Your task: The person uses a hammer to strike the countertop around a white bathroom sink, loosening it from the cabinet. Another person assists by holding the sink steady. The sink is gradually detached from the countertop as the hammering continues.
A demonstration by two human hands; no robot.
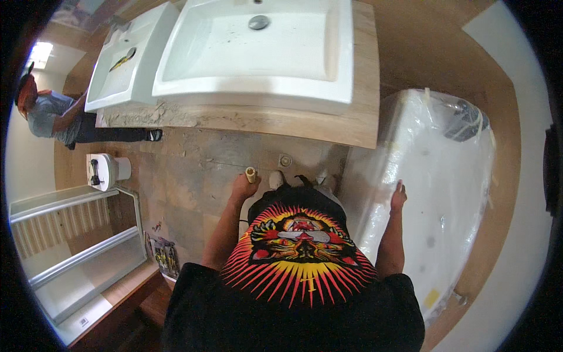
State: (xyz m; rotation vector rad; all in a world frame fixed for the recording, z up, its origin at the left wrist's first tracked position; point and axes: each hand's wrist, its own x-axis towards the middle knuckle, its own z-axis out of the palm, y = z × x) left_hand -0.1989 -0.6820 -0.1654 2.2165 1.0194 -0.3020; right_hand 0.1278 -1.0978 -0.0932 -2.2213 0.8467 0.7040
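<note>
My left hand [244,189] is closed around a pale, tube-shaped thing [251,173] with a round end facing up; its exact kind is unclear. It is held above the tiled floor, left of my shoes. My right hand [399,196] is stretched out over the near side of a white bathtub [431,205] wrapped in clear plastic. Its fingers point forward and hold nothing that I can see. Whether it touches the wrapping, I cannot tell.
Ahead, a large white basin [252,61] and a smaller basin [126,64] sit on a wooden counter [234,120] with crumbly debris. Another person [53,117] stands at far left. Nearby are a toilet [105,171], a metal-framed enclosure [82,246] and a tool bag [166,258]. A drain [285,160] is in the floor.
</note>
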